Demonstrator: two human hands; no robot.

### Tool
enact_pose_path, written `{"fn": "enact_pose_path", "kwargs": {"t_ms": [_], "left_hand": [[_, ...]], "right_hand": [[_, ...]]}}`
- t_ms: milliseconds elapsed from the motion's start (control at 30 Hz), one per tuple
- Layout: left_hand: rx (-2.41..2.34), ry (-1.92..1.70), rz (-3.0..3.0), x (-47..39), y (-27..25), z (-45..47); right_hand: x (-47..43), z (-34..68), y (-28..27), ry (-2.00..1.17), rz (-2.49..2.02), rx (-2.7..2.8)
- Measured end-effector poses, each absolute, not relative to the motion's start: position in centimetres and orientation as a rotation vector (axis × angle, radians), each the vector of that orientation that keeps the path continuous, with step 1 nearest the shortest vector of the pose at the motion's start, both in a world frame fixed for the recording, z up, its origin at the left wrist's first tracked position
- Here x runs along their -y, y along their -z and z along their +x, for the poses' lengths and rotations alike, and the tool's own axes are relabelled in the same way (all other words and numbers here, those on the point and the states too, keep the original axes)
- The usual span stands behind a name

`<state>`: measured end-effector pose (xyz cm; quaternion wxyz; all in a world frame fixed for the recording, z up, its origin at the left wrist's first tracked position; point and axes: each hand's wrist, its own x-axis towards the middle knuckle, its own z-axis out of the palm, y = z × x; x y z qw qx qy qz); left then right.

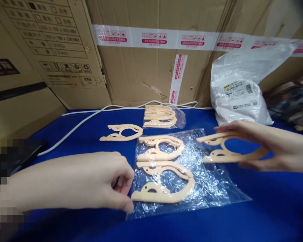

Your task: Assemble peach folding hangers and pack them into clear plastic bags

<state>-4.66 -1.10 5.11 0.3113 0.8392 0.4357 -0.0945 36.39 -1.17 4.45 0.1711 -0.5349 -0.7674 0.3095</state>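
My right hand (272, 144) is closed around the curved end of a beige folding hanger (218, 156), its tips pointing left, above the right part of a clear plastic bag (207, 188). My left hand (116, 188) is closed at the bag's left edge, thumb and fingers pinching the film. Inside the bag lie beige folding hangers (166, 198), folded up, one group nearer me and one behind it. Another loose folding hanger (121, 137) rests on the blue surface behind my left hand. Farther back sits a small clear bag of folding hangers (160, 116).
Cardboard boxes (141, 74) wall off the back and left of the blue table (217, 222). A white plastic package (239, 90) with a label stands at the back right, dark items (288, 104) beside it. A white cable (83, 122) runs along the back to a black object (27, 156).
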Motion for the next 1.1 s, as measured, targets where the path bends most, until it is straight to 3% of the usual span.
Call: {"fn": "enact_pose_path", "kwargs": {"t_ms": [100, 267, 667, 1100], "left_hand": [[-1.15, 0.488, 2.076, 1.4, -4.8, -4.0], [-1.179, 0.504, 2.144, 1.5, -5.3, -2.9], [-1.097, 0.459, 2.195, 1.6, -5.3, -3.4], [-1.109, 0.474, 2.156, 1.4, -5.3, -3.4]], "right_hand": [[2.1, 35.0, -4.4, -1.152, -1.488, 2.267], [2.7, 30.9, -4.3, -1.295, -1.347, 2.316], [1.4, 33.0, -4.1, -0.721, -1.308, 2.626], [1.4, 30.2, -3.7, -1.05, -1.264, 2.527]]}}
